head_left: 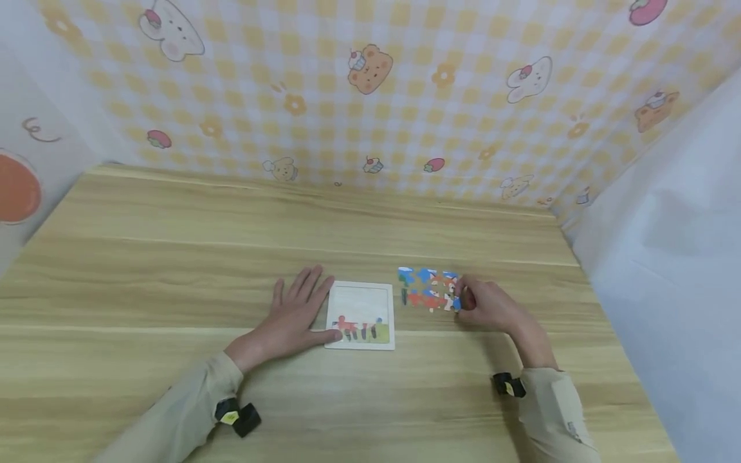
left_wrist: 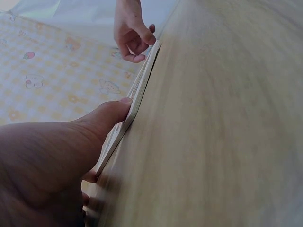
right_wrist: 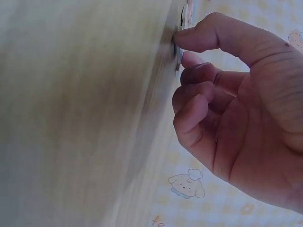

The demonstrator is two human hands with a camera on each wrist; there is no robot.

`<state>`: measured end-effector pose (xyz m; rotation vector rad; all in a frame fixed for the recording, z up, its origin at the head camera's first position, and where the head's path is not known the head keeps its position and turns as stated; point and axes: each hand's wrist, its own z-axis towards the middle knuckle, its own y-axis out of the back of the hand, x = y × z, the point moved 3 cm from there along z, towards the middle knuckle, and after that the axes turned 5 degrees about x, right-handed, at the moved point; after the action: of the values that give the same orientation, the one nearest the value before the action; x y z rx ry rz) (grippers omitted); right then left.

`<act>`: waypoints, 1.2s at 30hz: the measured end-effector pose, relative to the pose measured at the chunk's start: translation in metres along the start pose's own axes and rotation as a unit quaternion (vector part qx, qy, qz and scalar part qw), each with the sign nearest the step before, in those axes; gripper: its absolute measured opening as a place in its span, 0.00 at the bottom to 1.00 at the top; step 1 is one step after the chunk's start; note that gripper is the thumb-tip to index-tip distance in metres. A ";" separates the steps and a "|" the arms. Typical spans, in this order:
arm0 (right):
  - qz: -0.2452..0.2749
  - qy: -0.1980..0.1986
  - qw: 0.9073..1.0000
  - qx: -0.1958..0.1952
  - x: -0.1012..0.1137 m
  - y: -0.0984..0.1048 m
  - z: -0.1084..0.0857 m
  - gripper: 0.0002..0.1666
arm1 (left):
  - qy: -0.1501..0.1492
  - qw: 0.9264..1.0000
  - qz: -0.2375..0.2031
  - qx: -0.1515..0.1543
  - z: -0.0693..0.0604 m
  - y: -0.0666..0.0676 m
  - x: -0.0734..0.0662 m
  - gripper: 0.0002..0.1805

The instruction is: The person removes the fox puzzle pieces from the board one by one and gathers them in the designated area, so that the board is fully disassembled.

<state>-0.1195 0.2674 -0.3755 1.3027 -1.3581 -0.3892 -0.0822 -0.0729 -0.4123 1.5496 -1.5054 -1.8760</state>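
Apparently for steadiness, left hand, fingers spread, braces puzzle tray at 9 o'clock; right hand pinches puzzle piece at loose pieces' 3 o'clock edge.

Bright in the head view, with soft shadows. Dimmer in both wrist views, blurred across the tabletop.

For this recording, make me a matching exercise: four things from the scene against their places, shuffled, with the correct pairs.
1. Bare left hand
2. Bare right hand
3. White square puzzle tray
4. Yellow-and-white checked backdrop

A. Upright behind the wood-grain table
B. At the right end of the loose multicoloured puzzle pieces
C. Lying between the two hands
D. Touching the tray's left side

Pairs: 1-D, 2-B, 3-C, 4-A
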 end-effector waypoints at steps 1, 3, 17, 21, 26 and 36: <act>0.002 -0.003 1.000 0.001 0.000 0.000 0.000 0.16 | 0.000 1.000 0.000 0.002 0.000 0.000 0.000 0.52; 0.004 -0.006 1.000 0.004 0.000 0.000 0.000 0.16 | -0.001 1.000 0.000 0.004 0.001 0.000 0.000 0.52; 0.022 -0.016 0.999 0.026 0.001 0.002 0.000 0.18 | 0.001 1.000 -0.016 0.010 0.000 0.001 0.000 0.56; 0.022 -0.016 0.999 0.026 0.002 0.002 -0.001 0.18 | 0.000 1.000 -0.013 0.018 -0.001 0.001 0.001 0.60; 0.012 -0.029 0.999 0.023 0.000 0.001 -0.002 0.19 | -0.003 0.999 -0.007 0.037 -0.001 0.001 0.001 0.65; 0.014 -0.037 0.999 -0.003 0.013 0.007 -0.010 0.19 | -0.004 0.999 -0.006 0.041 -0.002 0.004 0.000 0.65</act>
<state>-0.1103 0.2627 -0.3608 1.2740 -1.4343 -0.4250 -0.0819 -0.0759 -0.4086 1.5914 -1.5982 -1.8494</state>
